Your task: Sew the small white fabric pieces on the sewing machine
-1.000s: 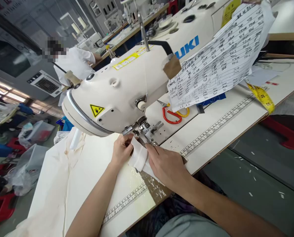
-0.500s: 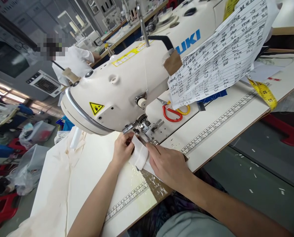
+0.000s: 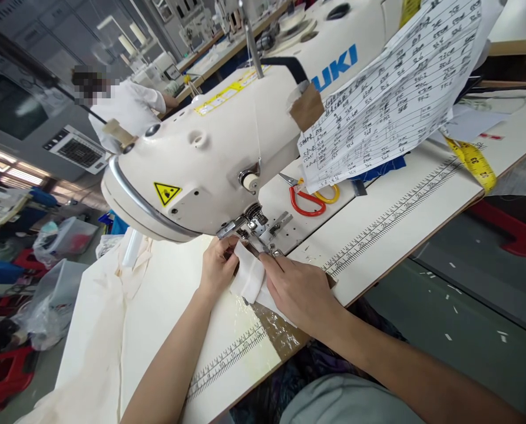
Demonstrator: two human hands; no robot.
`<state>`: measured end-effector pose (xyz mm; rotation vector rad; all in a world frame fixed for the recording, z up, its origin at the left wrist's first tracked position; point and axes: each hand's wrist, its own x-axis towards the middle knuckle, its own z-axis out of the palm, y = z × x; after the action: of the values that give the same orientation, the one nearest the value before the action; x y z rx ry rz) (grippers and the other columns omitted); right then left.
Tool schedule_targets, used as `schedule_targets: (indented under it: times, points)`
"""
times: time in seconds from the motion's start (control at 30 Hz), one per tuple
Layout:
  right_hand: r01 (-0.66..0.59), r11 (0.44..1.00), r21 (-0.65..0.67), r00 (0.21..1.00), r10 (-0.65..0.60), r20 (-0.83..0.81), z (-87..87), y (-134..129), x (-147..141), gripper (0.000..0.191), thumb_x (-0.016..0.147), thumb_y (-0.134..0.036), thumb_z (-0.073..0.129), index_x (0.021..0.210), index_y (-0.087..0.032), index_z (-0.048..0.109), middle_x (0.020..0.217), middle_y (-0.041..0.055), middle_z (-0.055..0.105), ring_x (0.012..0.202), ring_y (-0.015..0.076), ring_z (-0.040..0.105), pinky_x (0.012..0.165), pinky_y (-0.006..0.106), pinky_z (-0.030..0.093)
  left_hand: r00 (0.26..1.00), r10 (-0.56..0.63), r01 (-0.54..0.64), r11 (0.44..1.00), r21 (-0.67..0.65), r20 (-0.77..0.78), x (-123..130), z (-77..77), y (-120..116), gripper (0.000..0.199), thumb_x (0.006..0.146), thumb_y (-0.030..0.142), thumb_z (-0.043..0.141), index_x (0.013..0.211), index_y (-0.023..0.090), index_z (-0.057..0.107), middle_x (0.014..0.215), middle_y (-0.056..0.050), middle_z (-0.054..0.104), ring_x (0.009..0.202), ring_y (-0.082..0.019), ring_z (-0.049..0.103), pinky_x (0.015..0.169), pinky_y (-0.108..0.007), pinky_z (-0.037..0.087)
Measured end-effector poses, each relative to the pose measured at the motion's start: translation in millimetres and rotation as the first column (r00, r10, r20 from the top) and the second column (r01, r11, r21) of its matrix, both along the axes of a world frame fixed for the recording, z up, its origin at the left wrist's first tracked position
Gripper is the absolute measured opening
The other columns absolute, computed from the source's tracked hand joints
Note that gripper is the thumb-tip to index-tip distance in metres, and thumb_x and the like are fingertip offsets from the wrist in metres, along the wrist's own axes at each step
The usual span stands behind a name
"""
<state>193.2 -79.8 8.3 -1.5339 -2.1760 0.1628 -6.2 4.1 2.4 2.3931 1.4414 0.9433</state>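
Note:
A white sewing machine (image 3: 187,171) stands over the table, its needle and presser foot (image 3: 257,240) low at the work. Just in front of the foot lies a folded piece of white fabric (image 3: 249,277), running in under it. My left hand (image 3: 218,265) is closed on the fabric's left edge close to the foot, thumb and fingers bent together. From the right, my right hand (image 3: 300,288) presses and grips the fabric, its index finger stretched toward the foot. The fingertips of both hands are partly hidden by the cloth and the machine.
Scissors with red and yellow handles (image 3: 307,200) lie behind the needle area. Handwritten sheets (image 3: 390,112) hang from the machine, near a yellow tape measure (image 3: 472,162). Pale fabric (image 3: 95,335) drapes over the table's left side. A co-worker (image 3: 125,109) sits beyond.
Both hands and the white fabric stay almost in place at the presser foot. The whole view has shifted slightly, with the machine a little farther left.

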Motion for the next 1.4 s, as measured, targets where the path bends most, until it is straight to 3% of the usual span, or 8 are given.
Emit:
schedule_targets:
  times: [0.37,0.57,0.67,0.83,0.97,1.17,1.3,1.4]
  points:
    - [0.022,0.999,0.041,0.997,-0.025,0.072,-0.2,0.4,-1.5,0.038,0.095,-0.011,0.047,0.13,-0.016,0.06,0.085,0.0061,0.069,0.065,0.0174,0.066,0.051,0.03,0.039,0.999,-0.042,0.044,0.996,0.076,-0.02,-2.4,0.3,-0.1,0.01,0.09,0.023,0.057,0.088,0.022,0.067,0.092,-0.003,0.071,0.083,-0.017,0.066,0.072,-0.027,0.052]
    - [0.073,0.996,0.051,0.991,-0.078,0.11,1.3,-0.1,-4.9,0.037,0.096,-0.009,0.046,0.13,-0.013,0.06,0.087,0.008,0.071,0.069,0.0185,0.068,0.054,0.029,0.042,0.964,-0.175,0.229,0.93,0.287,-0.202,-4.8,2.6,3.0,0.023,0.088,0.009,0.052,0.098,0.021,0.068,0.099,-0.004,0.07,0.09,-0.017,0.066,0.079,-0.029,0.055]
    - [0.085,0.992,0.089,0.991,-0.094,0.097,-2.2,1.0,-7.5,0.033,0.093,-0.009,0.05,0.124,-0.009,0.062,0.086,0.008,0.071,0.067,0.0189,0.068,0.052,0.029,0.042,0.933,-0.227,0.313,0.895,0.317,-0.28,-3.3,5.4,3.6,0.034,0.084,-0.001,0.046,0.102,0.02,0.066,0.099,-0.004,0.069,0.09,-0.016,0.065,0.078,-0.03,0.055]
    - [0.111,0.977,0.185,0.994,-0.112,-0.002,-4.6,-14.5,-1.7,0.019,0.092,-0.009,0.051,0.104,-0.011,0.065,0.075,0.005,0.07,0.061,0.0183,0.067,0.05,0.028,0.039,0.876,-0.347,0.414,0.897,0.154,-0.334,-4.6,23.1,-3.2,0.03,0.085,0.0,0.046,0.104,0.017,0.062,0.106,-0.008,0.065,0.098,-0.019,0.062,0.082,-0.033,0.056]
    - [0.04,0.992,0.119,0.977,-0.014,-0.214,-5.0,-49.0,15.2,0.017,0.092,-0.01,0.045,0.098,-0.017,0.059,0.067,-0.0004,0.067,0.053,0.0158,0.065,0.046,0.027,0.037,0.795,-0.393,0.454,0.891,0.024,-0.462,-6.3,34.2,-15.6,0.046,0.083,-0.006,0.037,0.119,0.015,0.058,0.119,-0.014,0.059,0.106,-0.023,0.056,0.087,-0.038,0.057]
    - [-0.069,0.997,0.014,0.96,0.071,-0.271,-5.2,-76.2,37.0,0.026,0.088,-0.003,0.038,0.1,-0.019,0.055,0.07,-0.001,0.069,0.057,0.0152,0.068,0.052,0.026,0.041,0.82,-0.136,0.295,0.933,0.206,-0.555,16.7,22.4,-36.2,0.036,0.086,0.001,0.038,0.114,0.009,0.059,0.114,-0.016,0.06,0.101,-0.027,0.056,0.082,-0.039,0.059]
    - [-0.068,0.996,0.064,0.989,0.076,-0.13,-11.9,-70.1,32.7,0.026,0.081,-0.003,0.047,0.099,-0.02,0.056,0.078,-0.0009,0.07,0.066,0.0151,0.07,0.053,0.026,0.043,0.828,-0.043,0.32,0.855,0.409,-0.558,16.5,8.9,-45.5,0.037,0.086,0.005,0.037,0.118,0.01,0.056,0.117,-0.015,0.061,0.103,-0.027,0.059,0.082,-0.037,0.058]
    - [-0.039,0.981,0.191,0.999,0.035,0.024,-30.1,-52.2,28.3,0.004,0.085,-0.025,0.059,0.087,-0.022,0.056,0.07,-0.0023,0.066,0.052,0.0152,0.063,0.034,0.029,0.027,0.844,-0.12,0.419,0.757,0.502,-0.522,-4.7,-19.1,-25.5,0.042,0.088,0.016,0.04,0.129,0.013,0.052,0.122,-0.015,0.061,0.109,-0.029,0.06,0.084,-0.038,0.057]
